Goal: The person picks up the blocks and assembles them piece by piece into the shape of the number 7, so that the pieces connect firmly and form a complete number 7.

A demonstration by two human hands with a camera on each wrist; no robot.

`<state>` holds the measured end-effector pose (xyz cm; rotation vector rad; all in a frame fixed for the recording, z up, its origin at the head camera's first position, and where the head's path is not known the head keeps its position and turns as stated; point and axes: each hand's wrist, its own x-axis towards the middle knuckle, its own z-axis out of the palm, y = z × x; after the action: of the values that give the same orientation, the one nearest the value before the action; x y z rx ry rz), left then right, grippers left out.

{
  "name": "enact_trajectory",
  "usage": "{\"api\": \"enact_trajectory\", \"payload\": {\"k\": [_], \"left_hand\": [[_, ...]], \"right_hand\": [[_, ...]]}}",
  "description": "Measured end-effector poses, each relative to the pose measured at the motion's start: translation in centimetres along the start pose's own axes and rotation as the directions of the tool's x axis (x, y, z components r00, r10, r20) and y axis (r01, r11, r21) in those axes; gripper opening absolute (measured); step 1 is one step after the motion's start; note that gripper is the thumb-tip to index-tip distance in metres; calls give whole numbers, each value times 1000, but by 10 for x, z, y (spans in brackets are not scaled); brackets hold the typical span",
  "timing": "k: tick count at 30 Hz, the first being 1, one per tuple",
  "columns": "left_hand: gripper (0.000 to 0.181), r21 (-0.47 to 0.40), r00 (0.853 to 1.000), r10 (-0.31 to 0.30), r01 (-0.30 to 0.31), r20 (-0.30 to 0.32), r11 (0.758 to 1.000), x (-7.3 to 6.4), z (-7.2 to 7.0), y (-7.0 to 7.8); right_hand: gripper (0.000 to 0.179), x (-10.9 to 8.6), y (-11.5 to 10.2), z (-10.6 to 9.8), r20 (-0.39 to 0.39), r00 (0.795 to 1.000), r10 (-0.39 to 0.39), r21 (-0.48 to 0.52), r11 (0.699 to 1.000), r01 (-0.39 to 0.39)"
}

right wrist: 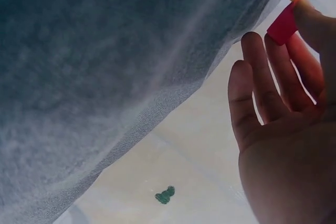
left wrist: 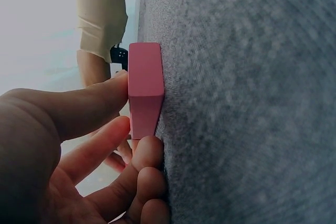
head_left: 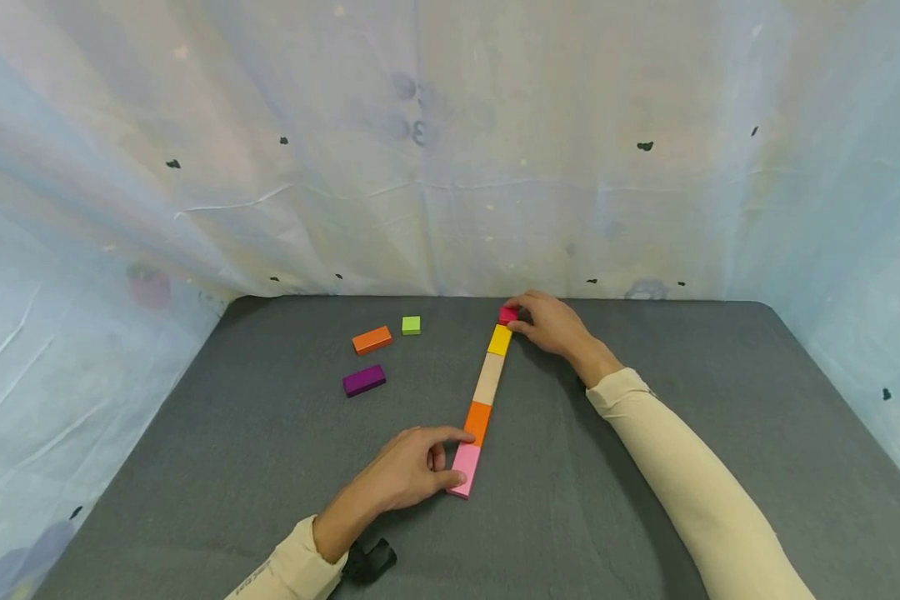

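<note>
The left hand (head_left: 412, 467) rests its thumb and index finger, spread apart, on the pink block (head_left: 466, 473); in the left wrist view both tips touch the block's upper face, the other fingers bent beside it. The right hand (head_left: 553, 323) pinches the red block (head_left: 506, 316) between thumb and fingers. From the left hand to the right runs a straight row: the pink block, an orange block (head_left: 477, 422), a beige block (head_left: 489, 379), a yellow block (head_left: 499, 340), then the red one. Ahead of the left hand, well apart from it, lie a purple block (head_left: 364, 381), a second orange block (head_left: 372, 340) and, farthest, a green block (head_left: 411, 326). Beneath both hands spreads a grey cloth (head_left: 607, 500).
</note>
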<state>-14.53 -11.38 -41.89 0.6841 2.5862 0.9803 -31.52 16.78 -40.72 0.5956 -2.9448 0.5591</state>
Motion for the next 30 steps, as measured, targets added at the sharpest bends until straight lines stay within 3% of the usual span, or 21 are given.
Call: {"api": "enact_trajectory", "payload": {"k": [30], "left_hand": [[43, 12, 1000, -5, 5, -3, 1000, 1, 1, 0]], "right_hand": [[39, 4, 0, 4, 44, 998, -48, -5, 999, 48]]}}
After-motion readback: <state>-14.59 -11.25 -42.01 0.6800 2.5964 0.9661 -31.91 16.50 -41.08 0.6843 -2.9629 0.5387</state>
